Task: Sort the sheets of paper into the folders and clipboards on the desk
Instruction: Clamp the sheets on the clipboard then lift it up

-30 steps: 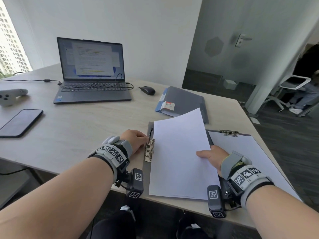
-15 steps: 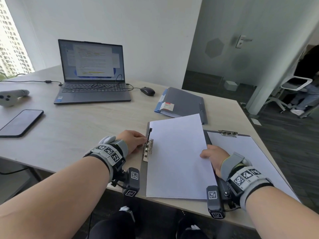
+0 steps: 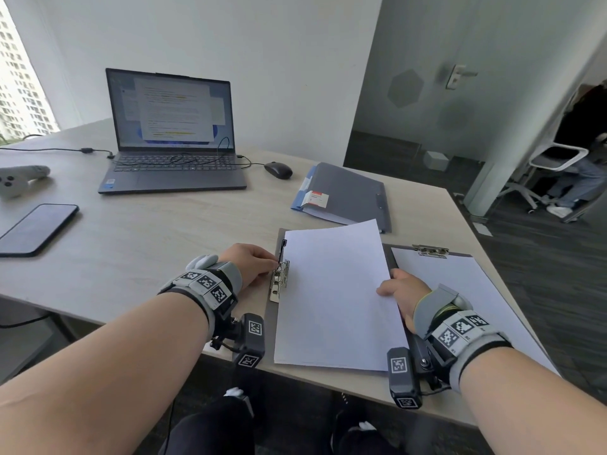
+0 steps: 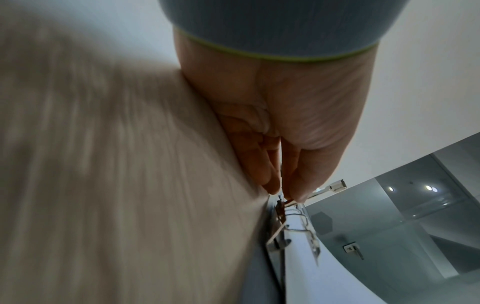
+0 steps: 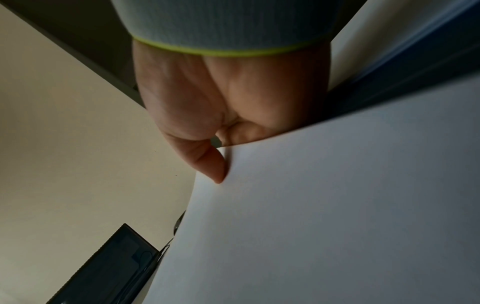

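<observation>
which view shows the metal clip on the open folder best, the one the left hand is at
The head view: the whole metal clip shows at the open folder's left edge, with the left hand pinching its lever. The left wrist view shows the clip close but blurred and partly cut off. The right wrist view does not show it.

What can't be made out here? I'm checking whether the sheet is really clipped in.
- Clip on sheet: head view too small, left wrist view blurred; its bite is unclear.
- Right hand fingers: under the sheet, hidden in both views.
- Folder interior: covered by the sheet.
- Laptop text: too small.
</observation>
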### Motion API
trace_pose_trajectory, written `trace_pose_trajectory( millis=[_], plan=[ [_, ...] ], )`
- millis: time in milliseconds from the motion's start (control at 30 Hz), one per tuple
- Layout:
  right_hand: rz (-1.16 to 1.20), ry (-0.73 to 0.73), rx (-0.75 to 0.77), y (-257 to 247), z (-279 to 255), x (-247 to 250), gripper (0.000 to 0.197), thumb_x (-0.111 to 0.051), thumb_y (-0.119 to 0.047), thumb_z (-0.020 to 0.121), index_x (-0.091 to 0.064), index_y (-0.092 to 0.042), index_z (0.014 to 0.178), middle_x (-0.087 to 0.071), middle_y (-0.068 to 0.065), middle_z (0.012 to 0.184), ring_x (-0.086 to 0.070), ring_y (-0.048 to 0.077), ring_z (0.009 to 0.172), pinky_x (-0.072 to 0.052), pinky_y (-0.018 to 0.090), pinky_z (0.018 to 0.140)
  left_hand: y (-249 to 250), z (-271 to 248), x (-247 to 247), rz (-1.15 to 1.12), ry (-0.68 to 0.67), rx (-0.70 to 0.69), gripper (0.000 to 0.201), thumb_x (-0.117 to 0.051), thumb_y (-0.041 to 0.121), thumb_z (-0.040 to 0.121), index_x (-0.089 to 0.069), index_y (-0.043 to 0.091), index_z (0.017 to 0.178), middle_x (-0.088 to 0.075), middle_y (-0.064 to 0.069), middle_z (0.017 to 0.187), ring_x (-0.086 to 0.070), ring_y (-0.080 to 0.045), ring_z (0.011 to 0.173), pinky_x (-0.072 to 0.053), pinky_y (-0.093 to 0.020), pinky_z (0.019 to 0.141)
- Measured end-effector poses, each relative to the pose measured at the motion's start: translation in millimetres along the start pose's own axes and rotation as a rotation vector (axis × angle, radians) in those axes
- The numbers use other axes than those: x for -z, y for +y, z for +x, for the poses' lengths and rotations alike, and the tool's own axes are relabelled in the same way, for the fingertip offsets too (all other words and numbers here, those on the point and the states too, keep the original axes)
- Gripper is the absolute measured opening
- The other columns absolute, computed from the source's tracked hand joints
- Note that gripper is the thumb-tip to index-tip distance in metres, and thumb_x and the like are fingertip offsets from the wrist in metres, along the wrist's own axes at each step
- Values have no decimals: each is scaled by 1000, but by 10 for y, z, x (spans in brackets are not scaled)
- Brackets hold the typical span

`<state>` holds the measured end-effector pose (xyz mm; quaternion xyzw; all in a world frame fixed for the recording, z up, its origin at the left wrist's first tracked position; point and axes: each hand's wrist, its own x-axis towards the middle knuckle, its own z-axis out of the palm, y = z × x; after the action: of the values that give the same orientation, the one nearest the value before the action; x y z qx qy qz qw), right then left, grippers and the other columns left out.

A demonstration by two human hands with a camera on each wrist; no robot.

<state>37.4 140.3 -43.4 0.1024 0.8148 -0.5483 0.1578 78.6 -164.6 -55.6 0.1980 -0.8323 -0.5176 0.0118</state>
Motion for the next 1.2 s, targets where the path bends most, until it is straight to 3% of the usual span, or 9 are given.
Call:
trace_pose_trajectory(
  millis=[100,267,367,467,533,633,833,967,1200],
  plan=[
    [-19,10,-24,-43,-12,-23,28,-56,3,81,-59,0,108,-65,27,112,-65,48,100,-50,65,91,9,-22,1,-3,-6,-4,3,-78,24,78,-78,27,79,-74,4,72,-60,-10,57,-52,-22,58],
    [-145,-25,-24,-167,-32,-67,19,-61,-17,81,-60,-8,97,-65,22,108,-64,41,101,-50,52,96,2,-22,11,8,-2,-8,2,-79,27,77,-77,29,78,-75,3,74,-61,-12,60,-56,-27,68],
    [-270,-3,-26,-303,-106,-37,16,-59,-24,87,-53,-11,79,-50,10,79,-50,28,75,-40,33,71,-9,-16,1,-8,1,-10,3,-80,26,77,-78,28,78,-75,4,74,-62,-12,61,-58,-29,72],
    [-266,-9,-91,-313,-131,40,18,-57,-23,90,-61,-7,96,-59,12,80,-60,30,72,-54,35,66,-16,-23,3,-5,-2,-14,3,-79,26,78,-77,28,78,-74,4,74,-61,-12,61,-57,-27,69],
    [-213,-38,-138,-263,-142,90,21,-57,-21,91,-61,-5,103,-70,17,92,-68,31,74,-59,39,72,-8,-29,6,-5,-6,-16,3,-79,26,78,-77,28,78,-74,4,73,-61,-12,60,-56,-26,67],
    [-193,-17,-169,-174,-109,120,18,-57,-17,92,-62,-6,106,-74,16,96,-69,30,77,-56,39,80,-2,-29,15,-3,-15,-17,3,-79,26,79,-77,28,78,-73,4,73,-60,-12,59,-55,-25,65],
    [-204,15,-183,-107,-77,163,17,-62,-19,90,-66,-10,104,-74,8,89,-65,20,67,-49,27,59,-5,-31,27,14,-16,-17,3,-79,28,77,-77,30,75,-75,4,74,-62,-13,59,-58,-28,70],
    [-173,8,-174,-88,-88,181,14,-63,-20,91,-66,-10,100,-71,5,80,-62,17,59,-47,26,57,-4,-30,33,24,-13,-22,3,-79,29,76,-77,30,74,-76,3,75,-64,-15,62,-60,-33,77],
    [-164,38,-140,-34,-89,177,23,-66,-15,89,-65,-6,109,-69,10,89,-62,18,67,-50,27,59,18,-146,73,119,-42,-51,11,-75,33,76,-73,35,87,-76,4,81,-69,-15,68,-60,-33,77]
  ],
)
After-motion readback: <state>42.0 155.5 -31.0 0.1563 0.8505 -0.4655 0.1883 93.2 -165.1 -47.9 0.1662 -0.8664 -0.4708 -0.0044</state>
